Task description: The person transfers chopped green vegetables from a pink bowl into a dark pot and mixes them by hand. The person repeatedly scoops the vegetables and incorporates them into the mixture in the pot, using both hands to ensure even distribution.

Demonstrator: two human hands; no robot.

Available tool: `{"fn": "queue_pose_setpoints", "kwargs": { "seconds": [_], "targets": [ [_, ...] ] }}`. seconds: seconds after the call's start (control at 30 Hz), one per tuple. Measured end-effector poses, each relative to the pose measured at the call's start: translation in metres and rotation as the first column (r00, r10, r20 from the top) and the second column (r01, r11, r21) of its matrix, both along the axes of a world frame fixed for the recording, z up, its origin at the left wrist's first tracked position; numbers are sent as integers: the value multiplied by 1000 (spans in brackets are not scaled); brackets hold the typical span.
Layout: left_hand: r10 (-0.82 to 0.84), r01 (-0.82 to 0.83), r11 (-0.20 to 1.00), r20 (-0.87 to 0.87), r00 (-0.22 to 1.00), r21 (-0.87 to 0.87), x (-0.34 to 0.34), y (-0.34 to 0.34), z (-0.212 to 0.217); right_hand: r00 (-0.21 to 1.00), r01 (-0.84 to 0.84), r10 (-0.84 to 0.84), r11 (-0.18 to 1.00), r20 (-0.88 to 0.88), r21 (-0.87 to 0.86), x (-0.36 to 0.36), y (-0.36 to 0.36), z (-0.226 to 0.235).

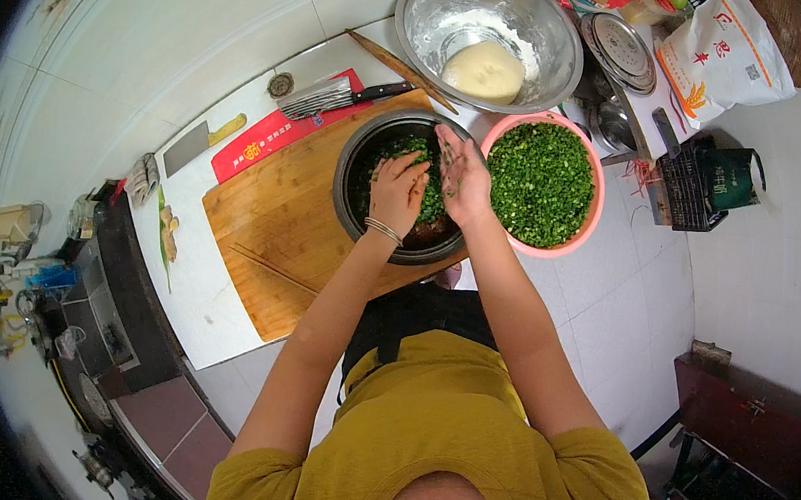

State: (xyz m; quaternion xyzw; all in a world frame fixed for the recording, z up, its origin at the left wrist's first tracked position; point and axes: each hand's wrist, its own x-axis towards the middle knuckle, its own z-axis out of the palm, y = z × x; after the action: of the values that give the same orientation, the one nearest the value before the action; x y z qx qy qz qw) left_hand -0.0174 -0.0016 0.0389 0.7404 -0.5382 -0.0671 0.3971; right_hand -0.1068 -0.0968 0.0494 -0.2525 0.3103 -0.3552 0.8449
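Observation:
A dark round pot (341, 179) stands at the right end of the wooden cutting board. Chopped greens (417, 151) lie inside it, with a dark brown mass (429, 233) showing at the near side. My left hand (397, 194), with bangles at the wrist, is over the pot, back upward, fingers apart. Beside it my right hand (463, 176) is turned palm inward at the pot's right rim, fingers stretched out and green bits stuck to the skin. Neither hand holds anything I can see. A pink basin (599, 197) full of chopped greens sits just right of the pot.
A steel bowl (411, 39) with pale dough (485, 71) stands behind the pot. On the cutting board (269, 208) lie thin chopsticks (273, 271). Farther back are a black-handled knife (377, 92), a cleaver (188, 150) and a wooden rolling pin (394, 64). Ginger (168, 232) lies at left.

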Motion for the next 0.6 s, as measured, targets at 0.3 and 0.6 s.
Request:
{"fn": "queue_pose_setpoints", "kwargs": {
  "seconds": [0.3,0.6],
  "targets": [
    [42,-70,966,116,992,250,17,8,-35,549,-763,-118,332,-827,-554,0,4,-21],
    [32,-39,971,34,999,235,18,11,-37,975,-219,216,974,-45,-61,-13,5,-16]
  ]
}}
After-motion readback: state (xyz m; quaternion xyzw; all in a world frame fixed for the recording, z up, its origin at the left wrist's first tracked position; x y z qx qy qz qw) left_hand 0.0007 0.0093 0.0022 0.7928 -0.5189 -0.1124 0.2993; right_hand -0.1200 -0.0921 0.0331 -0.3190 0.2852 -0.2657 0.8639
